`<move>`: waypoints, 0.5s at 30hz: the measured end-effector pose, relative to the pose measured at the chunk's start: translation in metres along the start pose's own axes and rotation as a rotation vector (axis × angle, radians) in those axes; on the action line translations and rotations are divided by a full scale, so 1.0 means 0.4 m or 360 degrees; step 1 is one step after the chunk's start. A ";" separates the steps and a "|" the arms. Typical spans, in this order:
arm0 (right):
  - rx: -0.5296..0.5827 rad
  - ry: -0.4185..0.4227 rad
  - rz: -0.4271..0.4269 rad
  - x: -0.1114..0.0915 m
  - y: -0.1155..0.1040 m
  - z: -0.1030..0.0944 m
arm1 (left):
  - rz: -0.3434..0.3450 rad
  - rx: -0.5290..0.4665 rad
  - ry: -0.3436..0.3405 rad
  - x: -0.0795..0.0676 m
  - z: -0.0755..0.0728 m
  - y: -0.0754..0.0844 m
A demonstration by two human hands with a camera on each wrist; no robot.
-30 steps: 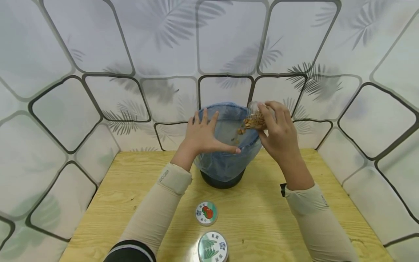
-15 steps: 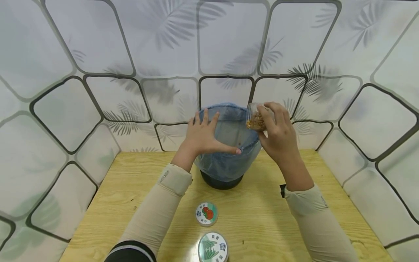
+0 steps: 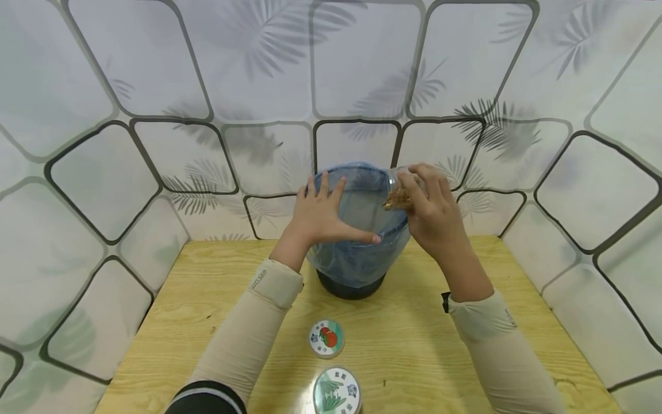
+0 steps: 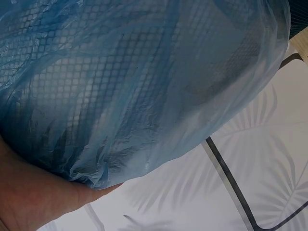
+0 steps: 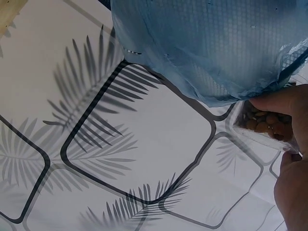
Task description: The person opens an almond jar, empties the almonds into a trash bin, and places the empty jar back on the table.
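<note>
Bin (image 3: pixel 350 289) stands near the back edge of the counter (image 3: pixel 414 351), about midway between its left and right edges; liner (image 3: pixel 351 261) lies over the bin's rim. Left grip (image 3: pixel 319 217) spans the rim's left and front. Right grip (image 3: pixel 435 210) holds open jar (image 3: pixel 396 187), loose pieces (image 3: pixel 397 200) inside, at the rim's right. Before the bin lies lid (image 3: pixel 326 338); lidded container (image 3: pixel 337 391) sits before that, nearer the front edge.

Two hands (image 3: pixel 318 221) (image 3: pixel 436 213) were in play, one clear jar (image 3: pixel 400 192), one blue bag (image 3: pixel 354 261), one bin (image 3: pixel 351 290), two round printed lids (image 3: pixel 326 338) (image 3: pixel 337 391), one wooden table (image 3: pixel 207 287)!
</note>
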State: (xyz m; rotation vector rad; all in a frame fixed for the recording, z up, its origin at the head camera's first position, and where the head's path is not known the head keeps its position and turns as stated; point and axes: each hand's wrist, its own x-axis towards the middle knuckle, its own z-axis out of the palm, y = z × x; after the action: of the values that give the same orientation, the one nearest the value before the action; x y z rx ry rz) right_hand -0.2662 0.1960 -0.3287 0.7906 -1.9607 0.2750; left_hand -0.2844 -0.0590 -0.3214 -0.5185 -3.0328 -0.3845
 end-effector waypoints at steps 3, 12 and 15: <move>0.0009 -0.0008 -0.0011 0.000 -0.002 0.001 | -0.0001 -0.0002 -0.0009 -0.001 0.000 0.000; 0.0041 0.0024 -0.0004 0.003 -0.006 0.005 | 0.0005 0.0015 -0.0002 0.003 0.002 -0.003; 0.0049 0.0025 0.0008 0.003 -0.007 0.006 | 0.0008 0.0011 0.0000 0.004 0.001 -0.003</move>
State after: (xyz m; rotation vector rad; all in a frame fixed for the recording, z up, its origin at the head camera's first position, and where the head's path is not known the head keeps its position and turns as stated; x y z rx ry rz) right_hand -0.2667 0.1923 -0.3293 0.8013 -1.9482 0.3138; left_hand -0.2862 -0.0595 -0.3221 -0.5253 -3.0311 -0.3735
